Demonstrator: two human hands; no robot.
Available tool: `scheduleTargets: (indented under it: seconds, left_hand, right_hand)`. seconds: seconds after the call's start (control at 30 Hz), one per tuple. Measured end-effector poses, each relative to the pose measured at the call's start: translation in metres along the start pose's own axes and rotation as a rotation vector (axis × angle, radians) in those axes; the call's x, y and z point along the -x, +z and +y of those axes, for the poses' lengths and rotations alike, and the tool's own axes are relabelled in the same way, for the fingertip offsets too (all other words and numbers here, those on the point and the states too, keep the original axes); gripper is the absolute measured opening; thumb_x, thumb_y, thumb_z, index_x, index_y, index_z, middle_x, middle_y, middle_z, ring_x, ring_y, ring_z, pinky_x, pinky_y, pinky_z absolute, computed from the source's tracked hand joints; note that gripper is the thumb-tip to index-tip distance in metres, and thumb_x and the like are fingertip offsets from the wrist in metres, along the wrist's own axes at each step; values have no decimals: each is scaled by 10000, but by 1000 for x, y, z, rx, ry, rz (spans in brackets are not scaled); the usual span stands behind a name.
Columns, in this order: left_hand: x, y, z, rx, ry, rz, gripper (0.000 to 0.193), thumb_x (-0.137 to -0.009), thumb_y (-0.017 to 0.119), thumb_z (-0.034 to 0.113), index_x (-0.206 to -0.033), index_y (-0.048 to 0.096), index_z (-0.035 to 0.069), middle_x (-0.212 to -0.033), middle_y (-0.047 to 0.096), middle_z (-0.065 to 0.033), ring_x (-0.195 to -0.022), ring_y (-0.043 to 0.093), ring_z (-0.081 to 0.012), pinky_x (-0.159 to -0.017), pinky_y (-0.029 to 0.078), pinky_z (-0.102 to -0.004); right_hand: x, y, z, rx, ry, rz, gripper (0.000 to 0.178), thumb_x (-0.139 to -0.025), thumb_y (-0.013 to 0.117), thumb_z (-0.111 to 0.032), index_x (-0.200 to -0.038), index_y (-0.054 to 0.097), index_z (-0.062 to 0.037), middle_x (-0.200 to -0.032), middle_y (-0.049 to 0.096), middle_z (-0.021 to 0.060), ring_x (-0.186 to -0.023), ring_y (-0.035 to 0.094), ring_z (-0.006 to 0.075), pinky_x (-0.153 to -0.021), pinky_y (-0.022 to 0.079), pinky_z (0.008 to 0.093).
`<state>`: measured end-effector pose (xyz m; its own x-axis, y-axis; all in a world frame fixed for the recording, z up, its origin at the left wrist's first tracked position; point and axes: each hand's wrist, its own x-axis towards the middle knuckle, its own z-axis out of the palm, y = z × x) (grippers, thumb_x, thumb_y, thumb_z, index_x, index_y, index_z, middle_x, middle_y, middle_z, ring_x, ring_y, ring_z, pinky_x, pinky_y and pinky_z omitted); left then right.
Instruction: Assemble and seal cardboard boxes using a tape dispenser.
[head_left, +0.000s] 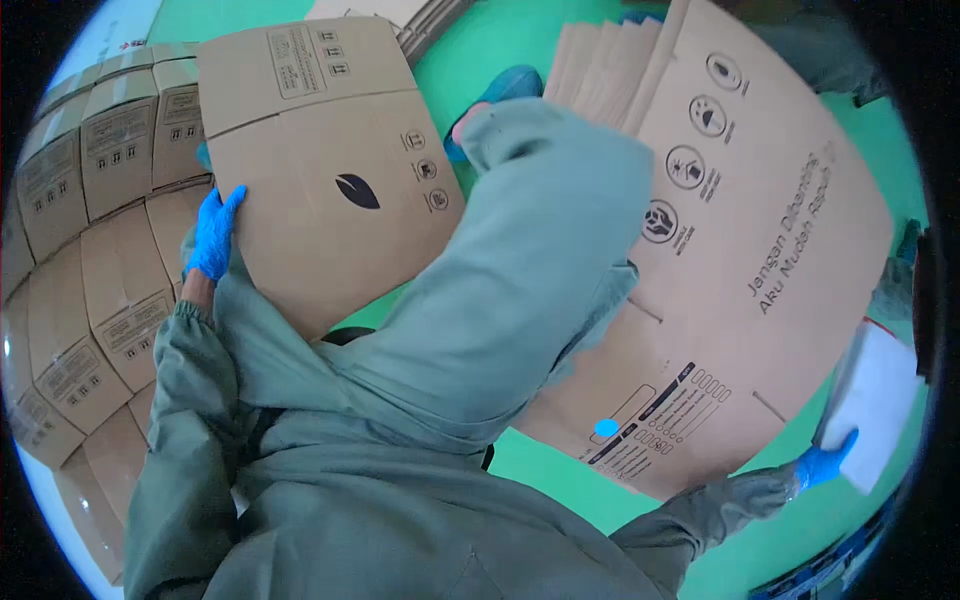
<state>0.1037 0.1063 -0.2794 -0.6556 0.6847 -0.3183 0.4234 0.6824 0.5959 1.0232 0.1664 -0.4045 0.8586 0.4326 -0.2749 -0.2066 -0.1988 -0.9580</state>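
My left hand (pixel 213 232), in a blue glove, grips the left edge of a brown cardboard carton (pixel 300 190). The thumb lies along the near face and the other fingers are partly hidden. This carton carries a dark leaf mark, small handling symbols and a crease below its top panel; it stands in front of my left leg. Far out to the right, my blue-gloved right hand (pixel 827 460) is closed on the lower end of a white flat slab or stack (pixel 872 405), whose exact kind I cannot make out.
Stacked brown boxes (pixel 125 265) form a wall on the left. Right of my legs leans a group of flattened cartons (pixel 720 260) with printed symbols and a blue dot. The floor (pixel 495 40) is green. Another person's clothing (pixel 815 60) shows at the upper right.
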Motion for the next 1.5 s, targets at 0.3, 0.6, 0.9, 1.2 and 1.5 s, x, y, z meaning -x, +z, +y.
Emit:
scheduleTargets:
  seconds: [0.3,0.6,0.9,1.2,1.5]
  left_hand:
    - [-6,18,-12,418,43,91,425,-897,583,200,-1245,458,-11,-1211,550,-137,-1053,555,-204,-887,470,-331]
    - [-5,-7,7,416,296,233,465,-876,542,109,-1315,417,25,-1191,577,-163,-1064,574,-271,-895,453,-385]
    - [-19,-30,-51,290,221,478,428,-841,512,124,-1249,438,20,-1060,615,-241,-956,588,-429,-805,458,-499]
    - [-30,-16,-103,105,-47,321,386,-820,529,220,-1119,472,-17,-974,602,-307,-905,570,-487,-799,444,-539]
    - [-77,3,-127,340,112,169,524,-908,528,329,-1212,475,-94,-1195,557,-256,-1059,555,-379,-894,438,-445]
  right_hand:
    - [55,14,-171,-432,-72,-211,689,-767,671,-378,-1303,445,-8,-1297,459,203,-1150,456,368,-997,372,484]
    - [48,36,-213,-637,-57,-414,572,-793,668,-285,-1275,462,-54,-1217,481,206,-1083,463,363,-908,421,502]
    - [76,35,-241,-251,401,-1088,794,-752,642,-508,-1376,338,-123,-1262,423,128,-1125,422,289,-909,406,493]
    - [226,190,-109,152,-50,-701,420,-831,572,-336,-1169,484,-103,-995,508,89,-893,499,242,-774,449,426]
    - [288,-44,-35,1384,-1052,-190,160,-911,502,-164,-963,630,-82,-729,592,51,-661,576,195,-638,493,359]
